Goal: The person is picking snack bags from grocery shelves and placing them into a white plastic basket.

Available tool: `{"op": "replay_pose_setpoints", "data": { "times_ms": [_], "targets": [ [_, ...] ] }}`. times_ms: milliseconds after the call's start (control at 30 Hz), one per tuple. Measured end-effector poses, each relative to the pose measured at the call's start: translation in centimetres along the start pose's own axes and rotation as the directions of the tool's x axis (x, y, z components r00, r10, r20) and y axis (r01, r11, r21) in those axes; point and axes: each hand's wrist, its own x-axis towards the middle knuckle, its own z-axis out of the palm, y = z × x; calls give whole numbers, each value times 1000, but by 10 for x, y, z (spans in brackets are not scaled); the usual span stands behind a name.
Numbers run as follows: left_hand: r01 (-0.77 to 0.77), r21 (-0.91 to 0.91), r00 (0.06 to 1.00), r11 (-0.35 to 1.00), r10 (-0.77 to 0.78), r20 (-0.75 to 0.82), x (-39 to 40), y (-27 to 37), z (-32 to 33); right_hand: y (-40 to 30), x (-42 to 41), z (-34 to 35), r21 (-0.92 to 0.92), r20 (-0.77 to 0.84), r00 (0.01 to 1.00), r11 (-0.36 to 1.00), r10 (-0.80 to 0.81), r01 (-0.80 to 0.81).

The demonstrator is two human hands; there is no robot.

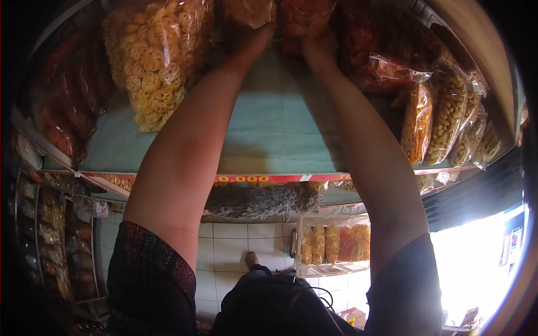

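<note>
Both my arms reach over a teal-covered shelf (277, 126) towards its back. My left hand (254, 40) is at a clear plastic bag of pale orange snacks (248, 11), its thumb spread across the lower part of the bag. Beside it, my right hand (320, 46) holds the lower part of a clear bag of reddish-orange snacks (306, 19). The fingers of both hands are largely hidden by shadow and the bags. Left of my left forearm stands a tall bag of yellow wheel-shaped crackers (153, 63).
Dark reddish-brown bags (67, 113) line the shelf's left end. Bags of peanuts (447, 113) and an orange snack bag (417, 124) stand at the right. A grey feather duster (265, 201) lies below the front edge. A white plastic crate (332, 271) with snack bags stands on the tiled floor (231, 248).
</note>
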Motion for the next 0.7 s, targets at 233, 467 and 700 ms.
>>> {"op": "replay_pose_setpoints", "data": {
  "times_ms": [233, 467, 700],
  "targets": [
    [69, 37, 997, 997, -68, -35, -1, -13, -1, 10, 9, -18, 560, 92, 990, 828, -103, 34],
    [168, 240, 986, 956, -167, -26, -6, -1, 4, 33, 12, -16, 374, 142, 989, 927, -30, -25],
    [163, 17, 987, 986, -163, 2, 8, -35, -11, -7, -18, -29, 107, 135, 991, 994, -11, -4]
  ]
}}
